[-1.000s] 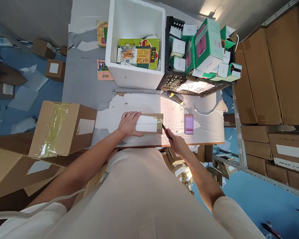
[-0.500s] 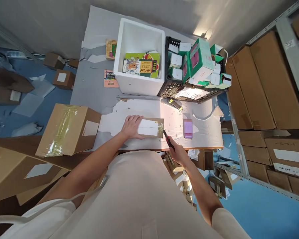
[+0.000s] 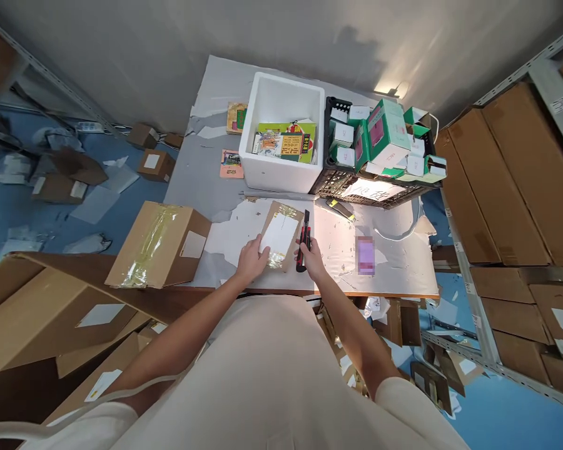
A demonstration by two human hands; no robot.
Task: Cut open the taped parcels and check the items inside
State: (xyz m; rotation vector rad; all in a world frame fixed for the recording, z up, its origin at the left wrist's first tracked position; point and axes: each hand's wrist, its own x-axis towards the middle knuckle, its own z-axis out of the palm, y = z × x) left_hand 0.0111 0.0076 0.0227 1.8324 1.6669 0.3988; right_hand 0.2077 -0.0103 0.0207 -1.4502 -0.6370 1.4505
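A small flat cardboard box (image 3: 280,232) with a white label and yellowish tape at both ends lies tilted at an angle on the paper-covered table. My left hand (image 3: 253,258) grips its lower left edge, thumb over the label side. In my right hand (image 3: 312,257) is a black and red utility knife (image 3: 304,240), held upright just beside the box's right edge. Whether the right fingertips also touch the box I cannot tell. Right of the knife lies a phone (image 3: 366,256) with a pinkish, blurred screen.
A white foam bin (image 3: 281,178) with books stands behind the box. Beside it, a black crate (image 3: 326,184) holds green and white cartons. Another cutter (image 3: 340,209) lies in front of the crate. A large taped carton (image 3: 154,247) sits at the left; shelving with cartons (image 3: 516,187) rises at the right.
The small box has turned from lying crosswise to pointing away from me. My right hand has brought the knife up beside it, and the left hand has shifted to its lower left edge.
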